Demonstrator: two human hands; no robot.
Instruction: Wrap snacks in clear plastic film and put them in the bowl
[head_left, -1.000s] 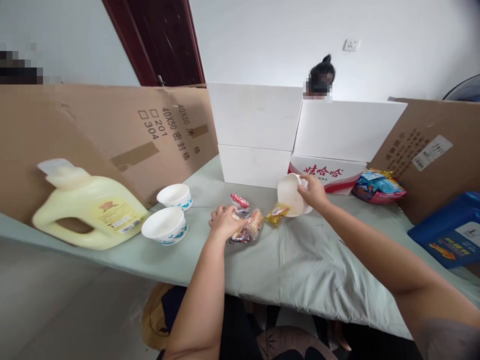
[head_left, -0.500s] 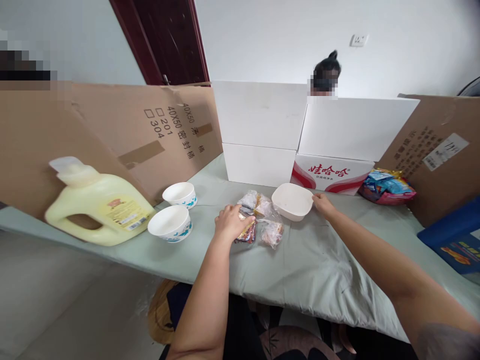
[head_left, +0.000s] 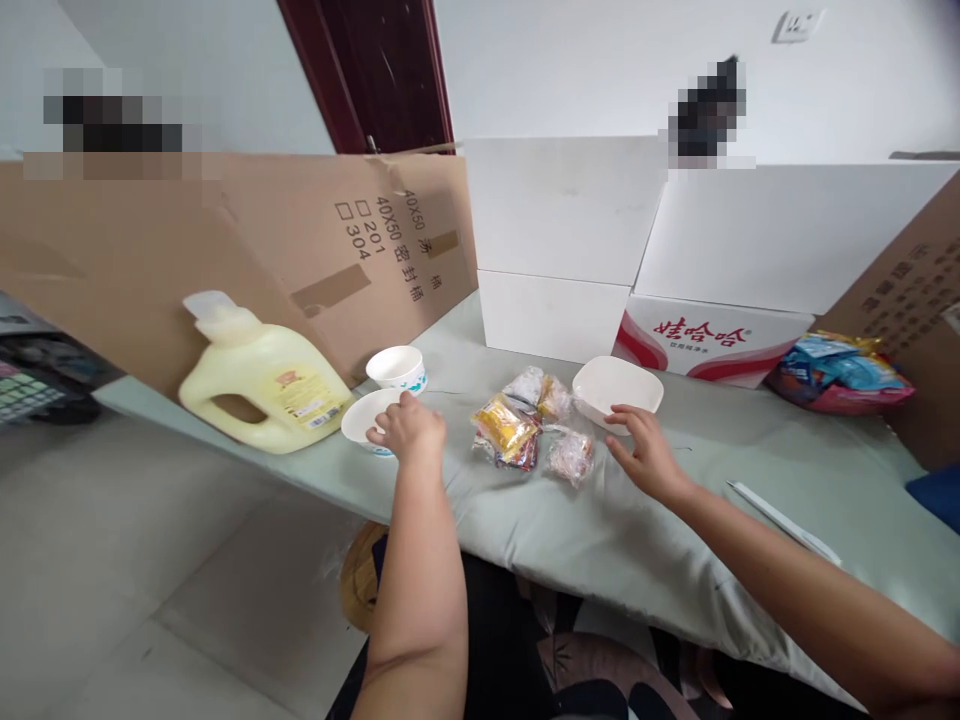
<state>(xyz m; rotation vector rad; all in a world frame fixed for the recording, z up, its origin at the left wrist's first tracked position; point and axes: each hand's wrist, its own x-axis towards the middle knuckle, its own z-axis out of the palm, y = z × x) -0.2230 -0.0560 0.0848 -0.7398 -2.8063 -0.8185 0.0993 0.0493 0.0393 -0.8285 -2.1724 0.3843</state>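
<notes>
My left hand (head_left: 411, 428) is over the right side of the nearer white paper bowl (head_left: 358, 420), its fingers slightly bent and apart; whether they touch the rim I cannot tell. A second paper bowl (head_left: 397, 370) with a blue pattern stands just behind. My right hand (head_left: 651, 455) hovers at the front right of a squarish white bowl (head_left: 616, 385), fingers spread, holding nothing. Between the hands lie several small plastic packets: a yellow one (head_left: 505, 425) on top of the left part of the pile, and a clear one (head_left: 571, 457) with pinkish contents in front.
A jug of pale yellow liquid (head_left: 262, 385) leans at the left by a cardboard sheet (head_left: 330, 240). White boxes (head_left: 555, 310) wall off the back, a person's head behind them. At right are a bag of coloured packets (head_left: 840, 375) and a long thin pale object (head_left: 784, 522).
My left hand has left the packets and moved left to the nearer paper bowl. My right hand has let go of the squarish bowl's rim and come nearer me. The view has turned left.
</notes>
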